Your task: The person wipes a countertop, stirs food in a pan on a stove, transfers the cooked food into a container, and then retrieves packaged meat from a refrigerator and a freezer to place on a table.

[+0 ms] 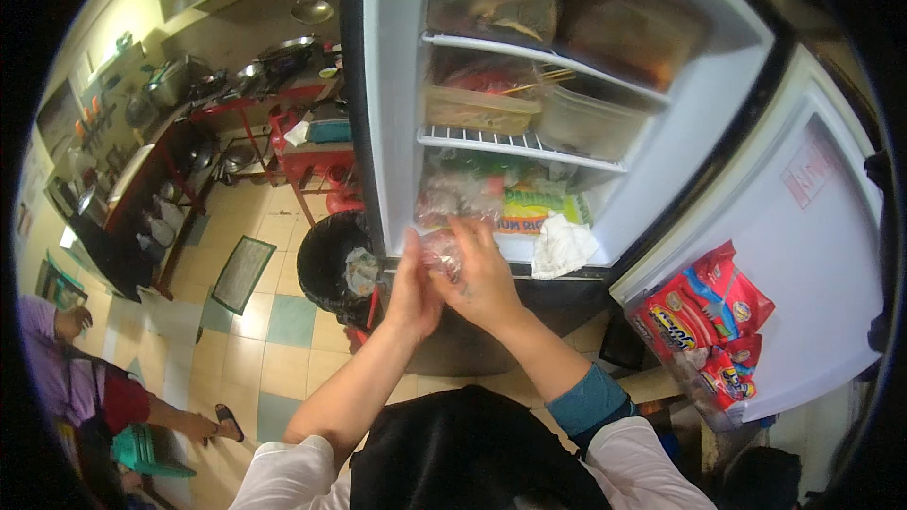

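Both hands meet in front of the open freezer compartment [489, 269]. Between my left hand [414, 297] and my right hand [485, 280] is a small clear plastic bag [441, 255] with pinkish contents, which I cannot make out. Just behind it, similar clear bags [453, 202] lie on the freezer floor. Beside them are a yellow and green printed bag [528, 209] and a crumpled white cloth [563, 246] at the front edge. Higher up, a wire shelf [521, 149] carries a yellowish plastic container [482, 110] and a translucent container [595, 120] with wooden sticks near it.
The freezer door [801, 227] stands open on the right, with red hot dog packs [701, 304] in its rack. A bin with a black liner [329, 255] is at the left. Farther left, a seated person [78, 375] extends a leg. Cookware fills a counter [234, 95].
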`<state>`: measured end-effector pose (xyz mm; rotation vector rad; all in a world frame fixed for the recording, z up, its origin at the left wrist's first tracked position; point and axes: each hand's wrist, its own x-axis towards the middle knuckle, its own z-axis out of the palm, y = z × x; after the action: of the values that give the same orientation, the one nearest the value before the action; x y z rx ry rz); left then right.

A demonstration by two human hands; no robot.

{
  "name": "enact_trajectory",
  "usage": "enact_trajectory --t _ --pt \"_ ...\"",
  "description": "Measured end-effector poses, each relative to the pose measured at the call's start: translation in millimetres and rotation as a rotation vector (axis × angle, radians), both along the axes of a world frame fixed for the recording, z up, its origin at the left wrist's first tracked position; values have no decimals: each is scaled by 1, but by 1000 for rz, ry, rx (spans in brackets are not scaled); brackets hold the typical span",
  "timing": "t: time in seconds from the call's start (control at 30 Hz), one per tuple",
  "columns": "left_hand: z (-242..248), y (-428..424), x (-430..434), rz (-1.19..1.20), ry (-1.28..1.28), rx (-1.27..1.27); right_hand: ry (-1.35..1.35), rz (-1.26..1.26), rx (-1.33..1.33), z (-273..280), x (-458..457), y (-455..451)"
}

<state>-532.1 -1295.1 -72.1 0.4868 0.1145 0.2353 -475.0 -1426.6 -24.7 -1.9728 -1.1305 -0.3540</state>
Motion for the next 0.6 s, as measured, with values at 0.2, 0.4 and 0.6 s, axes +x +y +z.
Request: enact_trajectory --t 0.2,0.4,0.6 --pt "-15 2 -19 -16 149 68 69 149 -274 3 -9 10" --pt "-40 44 -71 76 61 5 331 431 -252 25 8 10" --pt "-77 86 -193 251 66 0 -17 -127 -469 11 121 12"
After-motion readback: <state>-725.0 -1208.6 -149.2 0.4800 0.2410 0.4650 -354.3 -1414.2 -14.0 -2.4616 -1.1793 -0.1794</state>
